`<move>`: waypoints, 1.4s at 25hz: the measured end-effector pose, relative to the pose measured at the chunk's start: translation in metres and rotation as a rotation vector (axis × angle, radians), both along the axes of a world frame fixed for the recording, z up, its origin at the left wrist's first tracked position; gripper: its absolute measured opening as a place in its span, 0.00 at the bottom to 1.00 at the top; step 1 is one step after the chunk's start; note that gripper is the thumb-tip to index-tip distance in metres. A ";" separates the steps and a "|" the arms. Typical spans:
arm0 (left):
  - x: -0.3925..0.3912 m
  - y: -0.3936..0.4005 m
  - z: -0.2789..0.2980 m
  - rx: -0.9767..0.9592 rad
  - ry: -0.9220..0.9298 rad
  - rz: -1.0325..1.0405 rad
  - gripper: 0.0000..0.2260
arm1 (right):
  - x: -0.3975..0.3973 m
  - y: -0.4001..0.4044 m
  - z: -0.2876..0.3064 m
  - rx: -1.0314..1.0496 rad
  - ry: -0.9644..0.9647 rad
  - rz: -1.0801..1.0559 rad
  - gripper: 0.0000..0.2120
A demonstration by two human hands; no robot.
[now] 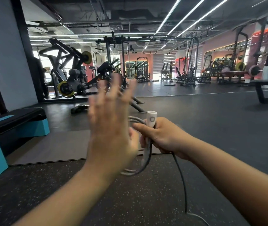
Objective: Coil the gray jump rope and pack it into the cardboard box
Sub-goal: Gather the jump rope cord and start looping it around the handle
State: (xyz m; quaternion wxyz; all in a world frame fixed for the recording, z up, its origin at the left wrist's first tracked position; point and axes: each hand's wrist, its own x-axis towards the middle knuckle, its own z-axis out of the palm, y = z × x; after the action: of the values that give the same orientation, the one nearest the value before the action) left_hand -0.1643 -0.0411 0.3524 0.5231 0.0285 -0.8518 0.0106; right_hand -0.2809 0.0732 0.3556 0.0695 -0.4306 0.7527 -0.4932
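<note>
The right hand [159,136] is clenched around the white handle [151,120] and several loops of the gray jump rope [146,158]. The handle's top sticks up above the fist, the loops hang below it, and a loose strand trails down toward the floor [130,201]. Just left of that grip, the left hand [112,128] is blurred, fingers spread, holding nothing.

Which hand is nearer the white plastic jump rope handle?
Right. The right hand is closed around the white plastic jump rope handle and the coiled gray rope. The left hand, open and motion-blurred, is beside it to the left, not touching the handle.
</note>
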 end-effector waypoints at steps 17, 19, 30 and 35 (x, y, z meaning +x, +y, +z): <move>-0.009 -0.049 0.005 -0.446 -0.520 0.205 0.11 | -0.002 0.017 0.010 0.452 0.102 0.144 0.08; -0.005 -0.044 0.006 -0.484 -0.482 0.297 0.10 | -0.002 0.013 0.009 0.454 0.179 0.180 0.09; -0.002 -0.038 0.025 -0.340 -1.171 -0.077 0.15 | -0.017 0.037 0.028 0.554 0.195 0.182 0.29; 0.021 -0.077 0.031 -0.535 -1.146 0.151 0.22 | -0.052 0.072 0.025 0.474 0.112 0.044 0.27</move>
State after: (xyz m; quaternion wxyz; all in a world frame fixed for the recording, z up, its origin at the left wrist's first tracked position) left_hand -0.1434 -0.1181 0.3836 -0.0288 -0.0533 -0.9600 0.2735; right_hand -0.3331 0.1456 0.3810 0.1374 -0.4453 0.8405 -0.2766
